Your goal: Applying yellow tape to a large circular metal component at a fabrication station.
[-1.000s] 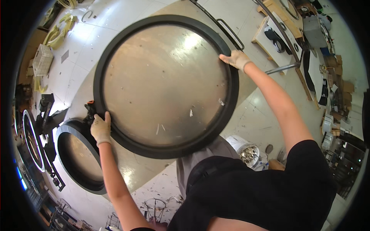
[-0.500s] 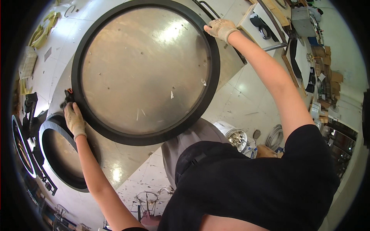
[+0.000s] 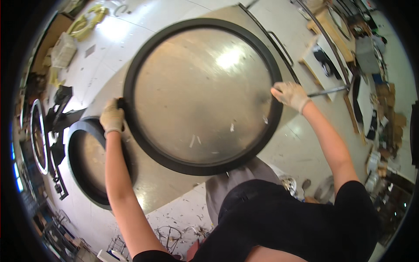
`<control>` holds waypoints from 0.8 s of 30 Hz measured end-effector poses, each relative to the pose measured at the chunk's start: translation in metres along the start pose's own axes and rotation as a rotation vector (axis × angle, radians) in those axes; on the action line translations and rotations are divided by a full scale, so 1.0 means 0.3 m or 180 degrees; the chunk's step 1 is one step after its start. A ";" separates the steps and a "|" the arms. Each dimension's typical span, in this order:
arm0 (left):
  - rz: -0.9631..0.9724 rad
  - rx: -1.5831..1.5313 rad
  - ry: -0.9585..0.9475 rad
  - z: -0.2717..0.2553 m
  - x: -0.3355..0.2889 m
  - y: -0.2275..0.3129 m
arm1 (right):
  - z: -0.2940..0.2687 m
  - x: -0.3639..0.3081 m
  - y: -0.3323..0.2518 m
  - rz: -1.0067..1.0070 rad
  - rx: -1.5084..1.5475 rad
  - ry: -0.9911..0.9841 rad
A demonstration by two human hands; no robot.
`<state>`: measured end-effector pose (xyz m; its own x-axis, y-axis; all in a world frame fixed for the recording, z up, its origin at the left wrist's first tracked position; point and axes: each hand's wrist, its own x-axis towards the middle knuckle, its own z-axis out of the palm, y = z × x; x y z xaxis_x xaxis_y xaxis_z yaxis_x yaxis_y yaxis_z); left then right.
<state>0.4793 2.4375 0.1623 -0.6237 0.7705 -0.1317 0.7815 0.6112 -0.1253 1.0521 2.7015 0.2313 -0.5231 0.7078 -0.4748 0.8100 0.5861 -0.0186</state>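
A large black ring (image 3: 196,169), apparently rubber, lies flat on a shiny metal tabletop (image 3: 168,194) in front of me. My right hand (image 3: 291,95), in a pale work glove, has its fingers curled over the ring's right side. At the left side is my left hand (image 3: 112,115), gloved too and closed around a small dark tool (image 3: 121,105) that touches or nearly touches the ring. Its shape is mostly hidden by the fingers. White scraps (image 3: 232,127) lie on the metal inside the ring.
A second black ring (image 3: 80,174) sits left of the large one, partly behind my left forearm. A lit ring lamp (image 3: 38,137) on a black arm stands farther left. A metal bar (image 3: 279,50) with a handle runs along the table's far right edge. Debris litters the floor.
My right hand has moved from the ring's upper right nearer to me, down its right side. My left hand stays at the left side, its tool now more covered. The whole view has shifted.
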 end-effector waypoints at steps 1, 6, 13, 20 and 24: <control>0.0270 0.0267 0.0169 -0.009 -0.017 0.004 | -0.059 -0.033 -0.052 0.0203 0.0188 -0.0195; -0.0289 0.0058 0.1630 -0.284 -0.033 -0.233 | -0.148 -0.064 -0.129 0.0200 0.0224 -0.0211; -0.0434 -0.0965 0.1584 -0.477 0.071 -0.278 | -0.098 -0.060 -0.355 -0.0651 0.0304 -0.0249; -0.0182 -0.1333 0.1615 -0.230 -0.231 -0.131 | -0.009 -0.168 -0.849 -0.1607 0.0312 -0.0991; 0.0932 -0.2538 0.1608 -0.198 -0.813 -0.075 | 0.252 -0.253 -1.081 -0.1972 0.0564 0.0686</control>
<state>0.6148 2.2467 0.2557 -0.4689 0.7841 0.4066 0.8015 0.1843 0.5689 0.8492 2.4279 0.2068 -0.9309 0.3355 -0.1444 0.3652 0.8483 -0.3833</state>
